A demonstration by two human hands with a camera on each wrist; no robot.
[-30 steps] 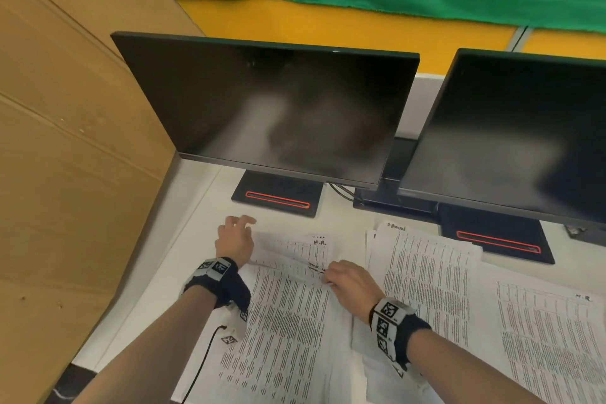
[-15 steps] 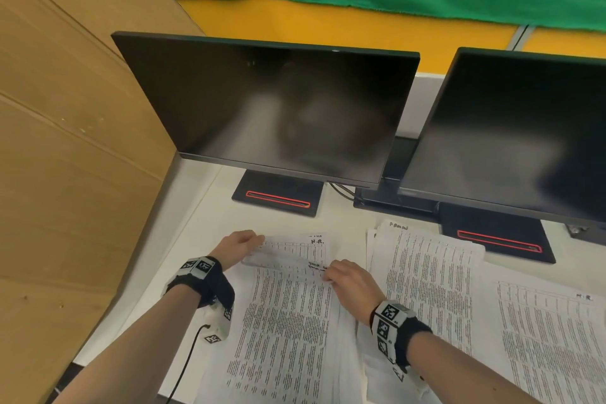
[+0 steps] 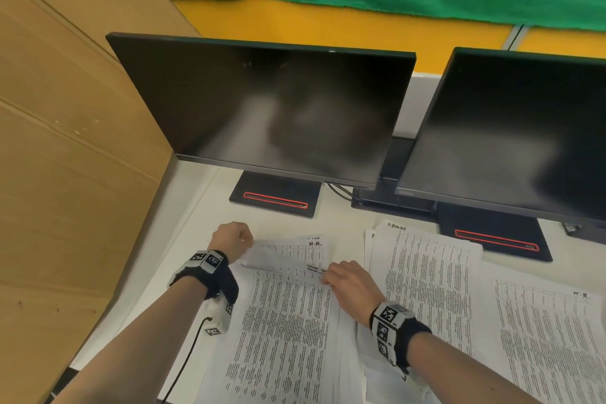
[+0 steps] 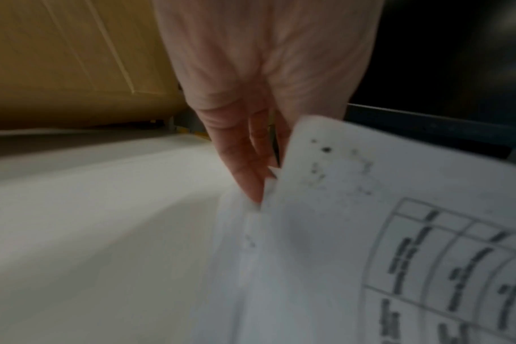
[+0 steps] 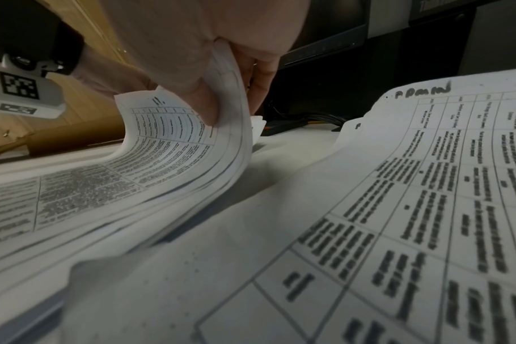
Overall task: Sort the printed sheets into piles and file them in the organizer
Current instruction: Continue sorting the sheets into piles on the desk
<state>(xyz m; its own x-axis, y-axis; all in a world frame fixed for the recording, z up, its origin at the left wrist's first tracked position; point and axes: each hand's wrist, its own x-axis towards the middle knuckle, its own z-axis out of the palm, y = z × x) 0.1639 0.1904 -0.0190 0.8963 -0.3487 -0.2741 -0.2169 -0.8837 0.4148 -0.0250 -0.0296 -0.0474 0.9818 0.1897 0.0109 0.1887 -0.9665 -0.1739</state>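
Three piles of printed sheets lie on the white desk [image 3: 183, 239]. The left pile [image 3: 285, 331] has its top sheets [image 3: 288, 252] bent up at the far end. My left hand [image 3: 234, 239] is curled at their far left corner; in the left wrist view its fingertips [image 4: 251, 186] pinch the edge of the sheet [image 4: 368, 232]. My right hand [image 3: 341, 279] grips the same sheets at their right edge. In the right wrist view its thumb and fingers [image 5: 206, 109] pinch several curled sheets [image 5: 168, 149].
A middle pile [image 3: 423, 289] and a right pile [image 3: 551, 338] lie beside the held one. Two dark monitors [image 3: 269, 108] [image 3: 524, 134] stand on black bases [image 3: 275, 200] right behind the paper. A wooden panel [image 3: 65, 174] walls off the left side.
My left hand has pulled back from the desk to the sheets' left corner and closed on it. The right hand has kept its grip in place.
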